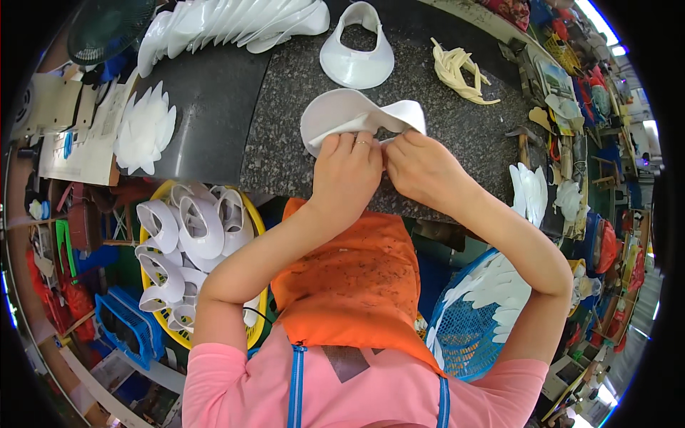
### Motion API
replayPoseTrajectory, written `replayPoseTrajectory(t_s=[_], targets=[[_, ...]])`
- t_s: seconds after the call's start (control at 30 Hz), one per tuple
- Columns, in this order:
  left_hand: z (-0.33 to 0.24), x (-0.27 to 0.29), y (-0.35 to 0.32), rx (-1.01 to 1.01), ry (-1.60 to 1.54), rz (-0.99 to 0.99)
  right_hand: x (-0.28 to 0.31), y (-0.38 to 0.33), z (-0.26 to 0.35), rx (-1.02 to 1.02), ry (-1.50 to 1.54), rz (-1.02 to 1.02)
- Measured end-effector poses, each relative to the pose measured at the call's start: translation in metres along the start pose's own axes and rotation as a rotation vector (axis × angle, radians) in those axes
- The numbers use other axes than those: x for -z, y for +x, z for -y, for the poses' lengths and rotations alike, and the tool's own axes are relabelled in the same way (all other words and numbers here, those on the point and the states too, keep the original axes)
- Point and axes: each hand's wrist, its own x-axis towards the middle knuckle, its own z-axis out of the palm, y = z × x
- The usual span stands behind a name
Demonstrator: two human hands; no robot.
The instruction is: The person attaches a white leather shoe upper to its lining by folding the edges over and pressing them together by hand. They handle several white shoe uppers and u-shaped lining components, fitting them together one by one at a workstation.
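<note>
At the far left of the counter [214,107], a fan of flat white cut pieces [145,128] lies on the dark part, and below the counter's edge a yellow basket [251,221] holds a heap of finished white visors [193,228]. Toward the middle, the left hand [347,171] is closed in a pinch on the near edge of a white curved visor piece [349,114], thumb and fingers pressed onto it. The right hand [421,167] is just beside it, touching knuckle to knuckle, and is likewise shut on the same edge where a white strip [407,114] folds over. The piece lies on the speckled stone directly beyond both hands, its body arching away from the person. The step in hand looks like joining or pressing the strip onto the visor's rim; the next move would seem to call for working the pinch along the edge while keeping both layers aligned. Farther back stands a finished white visor [357,64], with cream strips [460,71] to its right. At the lower right, a blue basket [464,335] carries more white cut shapes [499,285].
</note>
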Motion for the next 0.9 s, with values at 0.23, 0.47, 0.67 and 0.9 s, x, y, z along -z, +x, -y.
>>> replayPoseTrajectory(t_s=[0.23,0.47,0.67,0.9], targets=[[0.003,-0.006,0.012,0.023,0.0,-0.024,-0.01,-0.002,0.006,-0.408,0.347,-0.093],[0.001,-0.012,0.011,0.006,-0.035,-0.116,-0.014,0.015,0.008,-0.566,0.435,-0.188],[-0.002,-0.014,0.003,-0.024,-0.084,-0.216,-0.014,0.015,0.025,-0.616,0.293,-0.213],[0.0,-0.013,0.003,0.031,-0.01,-0.174,-0.023,0.01,0.025,-0.554,0.262,-0.338]])
